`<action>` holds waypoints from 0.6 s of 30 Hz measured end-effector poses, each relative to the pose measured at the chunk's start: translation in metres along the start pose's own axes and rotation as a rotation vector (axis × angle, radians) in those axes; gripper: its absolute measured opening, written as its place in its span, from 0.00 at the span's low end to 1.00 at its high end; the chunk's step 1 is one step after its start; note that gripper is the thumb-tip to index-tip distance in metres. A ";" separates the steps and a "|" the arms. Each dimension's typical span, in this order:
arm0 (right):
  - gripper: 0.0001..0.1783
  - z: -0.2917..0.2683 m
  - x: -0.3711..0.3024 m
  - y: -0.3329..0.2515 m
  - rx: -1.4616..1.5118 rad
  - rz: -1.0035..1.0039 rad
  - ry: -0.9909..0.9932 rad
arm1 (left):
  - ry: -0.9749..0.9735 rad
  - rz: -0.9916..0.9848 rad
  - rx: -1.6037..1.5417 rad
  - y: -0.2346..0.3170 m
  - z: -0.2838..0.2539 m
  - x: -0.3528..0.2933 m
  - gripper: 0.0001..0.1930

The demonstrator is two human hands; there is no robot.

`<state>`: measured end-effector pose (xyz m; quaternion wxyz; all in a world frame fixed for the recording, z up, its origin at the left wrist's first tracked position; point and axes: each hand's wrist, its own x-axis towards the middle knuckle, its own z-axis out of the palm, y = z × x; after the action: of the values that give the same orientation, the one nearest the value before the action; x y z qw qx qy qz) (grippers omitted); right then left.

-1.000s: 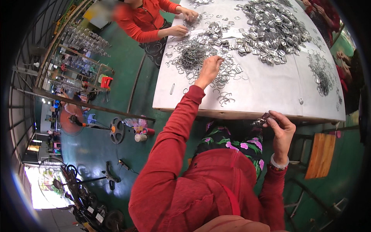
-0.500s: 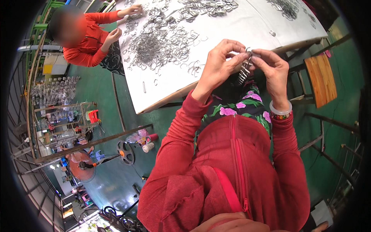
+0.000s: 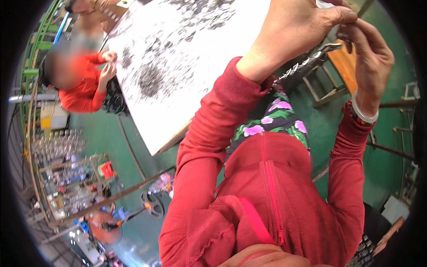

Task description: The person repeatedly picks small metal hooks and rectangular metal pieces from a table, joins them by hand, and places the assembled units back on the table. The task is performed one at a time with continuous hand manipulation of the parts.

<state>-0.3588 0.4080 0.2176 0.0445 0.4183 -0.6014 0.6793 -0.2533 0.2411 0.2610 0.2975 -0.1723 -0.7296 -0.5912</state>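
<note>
My left hand [image 3: 296, 31] is raised high over the table's right side, its fingers closed and its fingertips partly cut off by the upper edge. Close beside it is my right hand [image 3: 369, 60], fingers bent together against the left thumb. A strand of linked metal clips [image 3: 304, 64] slants down and left from below my right fingers, passing beneath the left wrist. What sits between the left fingertips is hidden. Loose curved metal pieces [image 3: 153, 78] lie heaped and scattered on the white-topped table [image 3: 153, 129].
At the table's left side a co-worker in an orange-red jacket [image 3: 82, 91] holds both hands together; another person [image 3: 106, 15] is farther back. A wooden stool [image 3: 344, 66] stands right of the table. Lower left are a fan [image 3: 104, 227] and a metal rail [image 3: 111, 198].
Both hands have risen and moved right, nearer the camera, with the strand trailing below. The view has shifted, so the table appears lower and farther left. The co-worker's hands have come together.
</note>
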 end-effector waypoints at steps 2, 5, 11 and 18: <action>0.11 -0.048 -0.004 -0.037 0.120 -0.158 0.044 | -0.002 0.024 0.084 0.010 0.019 0.012 0.07; 0.10 -0.077 -0.013 -0.076 0.098 -0.451 0.132 | -0.098 0.000 0.399 -0.008 0.020 -0.006 0.09; 0.11 -0.141 -0.035 -0.147 -0.077 -0.486 0.394 | -0.450 -0.815 -0.057 -0.183 0.019 -0.089 0.12; 0.07 -0.191 -0.067 -0.231 -0.308 -0.550 0.699 | -0.571 -1.037 0.142 -0.270 -0.012 -0.141 0.17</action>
<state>-0.2837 0.6632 0.3702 0.4840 0.2969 -0.5111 0.6453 -0.3055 0.1784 -0.0324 -0.2271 0.0747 -0.8075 -0.5392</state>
